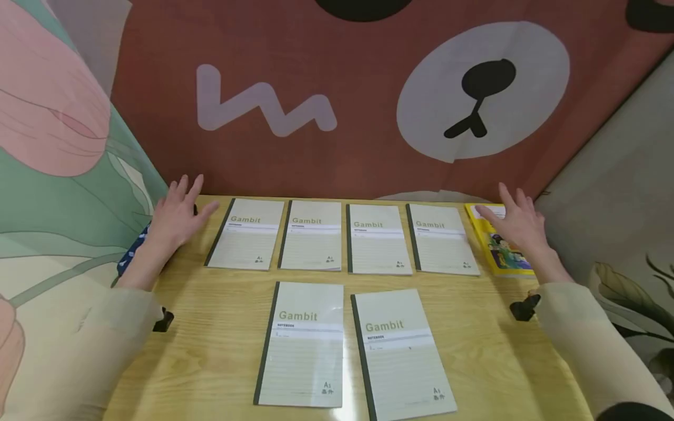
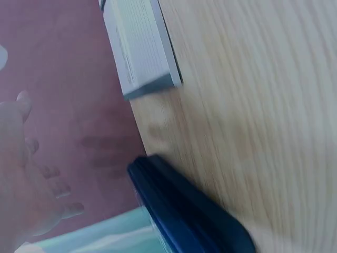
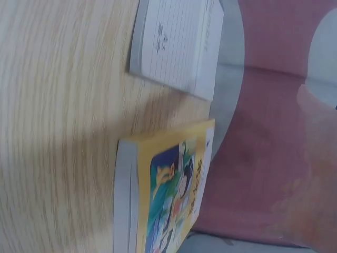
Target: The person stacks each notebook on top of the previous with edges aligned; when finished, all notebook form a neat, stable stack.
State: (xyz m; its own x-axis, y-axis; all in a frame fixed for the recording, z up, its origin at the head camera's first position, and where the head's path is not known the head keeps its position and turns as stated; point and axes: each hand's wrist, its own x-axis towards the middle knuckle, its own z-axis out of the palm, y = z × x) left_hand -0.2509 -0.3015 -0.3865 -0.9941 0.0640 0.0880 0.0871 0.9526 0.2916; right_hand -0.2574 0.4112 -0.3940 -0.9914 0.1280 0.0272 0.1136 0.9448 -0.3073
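My left hand (image 1: 176,219), fingers spread, is raised over the back left corner of the table and holds nothing. Beside it, partly hidden by the arm, lies a dark blue patterned item (image 1: 131,254), which shows as a long dark blue shape (image 2: 184,205) in the left wrist view. With fingers apart, my right hand (image 1: 518,225) hovers above a yellow picture-covered book (image 1: 508,257) at the back right, covering part of it. Several Gambit notebooks form a back row, from a left one (image 1: 244,240) to a right one (image 1: 444,242).
Two more Gambit notebooks lie nearer the front, one straight (image 1: 302,351) and one slightly turned (image 1: 402,362). A reddish-brown cloth (image 1: 363,158) with a cartoon face hangs behind the wooden table (image 1: 210,339). Printed curtains (image 1: 52,204) flank the left side.
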